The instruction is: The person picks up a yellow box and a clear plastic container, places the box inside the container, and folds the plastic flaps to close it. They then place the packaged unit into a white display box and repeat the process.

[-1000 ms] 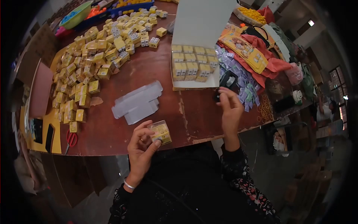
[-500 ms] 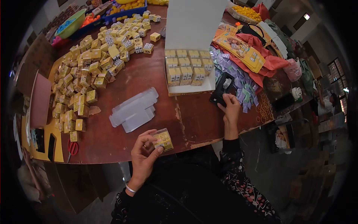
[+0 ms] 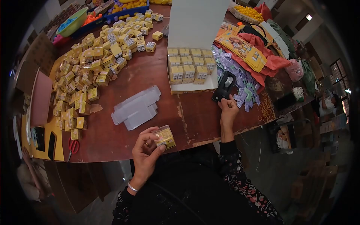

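Between the thumb and fingers of my left hand is a small clear plastic box with yellow printed contents, held at the table's front edge. My right hand has its fingertips pinched together at the near end of a black tape dispenser. Whatever is between those fingertips is too small to make out. A flat, unfolded clear plastic box sheet lies left of centre. Behind it stands an open white carton holding rows of small yellow boxes, its lid raised.
Many small yellow boxes are heaped on the left. Red-handled scissors and a phone lie at the front left. Purple sachets, rubber bands and yellow printed bags cover the right side.
My right hand has shifted slightly left and down, its fingertips closing at the dispenser's near end. My left hand still holds the small box, now tilted a little differently. The view has shifted slightly.
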`<action>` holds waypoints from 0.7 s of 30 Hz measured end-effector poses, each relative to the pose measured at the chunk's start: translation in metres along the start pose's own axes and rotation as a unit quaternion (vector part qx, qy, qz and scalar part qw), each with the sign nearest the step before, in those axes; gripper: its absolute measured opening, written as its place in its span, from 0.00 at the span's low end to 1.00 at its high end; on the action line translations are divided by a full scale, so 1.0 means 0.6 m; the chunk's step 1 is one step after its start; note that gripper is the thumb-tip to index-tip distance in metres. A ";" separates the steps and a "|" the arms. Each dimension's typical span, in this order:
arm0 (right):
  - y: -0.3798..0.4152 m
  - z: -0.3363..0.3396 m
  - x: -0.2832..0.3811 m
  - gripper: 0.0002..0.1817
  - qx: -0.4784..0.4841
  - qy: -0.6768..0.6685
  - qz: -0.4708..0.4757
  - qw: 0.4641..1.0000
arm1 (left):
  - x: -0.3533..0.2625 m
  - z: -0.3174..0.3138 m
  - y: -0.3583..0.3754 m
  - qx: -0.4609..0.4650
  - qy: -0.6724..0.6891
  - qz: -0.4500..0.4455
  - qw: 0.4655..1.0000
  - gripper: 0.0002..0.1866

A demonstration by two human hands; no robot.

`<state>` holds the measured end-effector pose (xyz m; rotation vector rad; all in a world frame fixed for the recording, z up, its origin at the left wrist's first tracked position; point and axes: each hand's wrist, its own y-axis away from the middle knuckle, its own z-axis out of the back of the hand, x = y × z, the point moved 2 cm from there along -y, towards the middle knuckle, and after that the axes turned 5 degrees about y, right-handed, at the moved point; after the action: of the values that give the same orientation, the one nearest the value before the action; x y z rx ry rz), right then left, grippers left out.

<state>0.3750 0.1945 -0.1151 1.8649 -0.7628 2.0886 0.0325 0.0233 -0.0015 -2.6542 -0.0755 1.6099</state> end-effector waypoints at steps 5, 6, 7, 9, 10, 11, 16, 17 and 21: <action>-0.019 0.022 -0.029 0.09 -0.003 0.018 0.004 1.000 | -0.012 0.000 0.006 -0.006 -0.014 -0.048 0.999 0.15; -0.023 0.031 -0.031 0.09 0.001 0.032 0.009 0.999 | -0.016 0.001 0.009 -0.010 -0.029 -0.058 0.998 0.15; -0.021 0.035 -0.030 0.09 0.007 0.044 0.014 0.999 | -0.017 0.000 0.011 -0.020 -0.016 -0.063 0.998 0.14; -0.011 0.037 -0.003 0.08 0.021 0.052 -0.006 0.998 | -0.022 0.002 0.015 -0.026 -0.034 -0.076 0.996 0.15; -0.010 0.035 0.001 0.08 0.019 0.030 -0.013 0.999 | -0.020 0.005 0.015 -0.024 -0.027 -0.088 0.995 0.15; -0.014 0.033 -0.001 0.08 0.025 0.025 -0.017 0.999 | -0.021 0.006 0.017 -0.027 -0.028 -0.086 0.996 0.14; -0.024 0.048 -0.007 0.09 0.036 0.001 -0.019 0.999 | -0.021 0.008 0.018 -0.030 -0.030 -0.087 0.995 0.14; -0.021 0.052 0.001 0.08 0.040 0.088 0.047 0.994 | -0.022 0.010 0.018 -0.032 -0.066 -0.106 0.992 0.15; 0.075 0.001 0.166 0.04 0.163 0.050 0.052 0.984 | -0.025 0.013 0.017 -0.047 -0.190 -0.178 0.964 0.15</action>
<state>0.3372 0.1401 -0.0278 1.8900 -0.5301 2.4785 0.0192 0.0123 0.0075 -2.1793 -0.6148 1.9854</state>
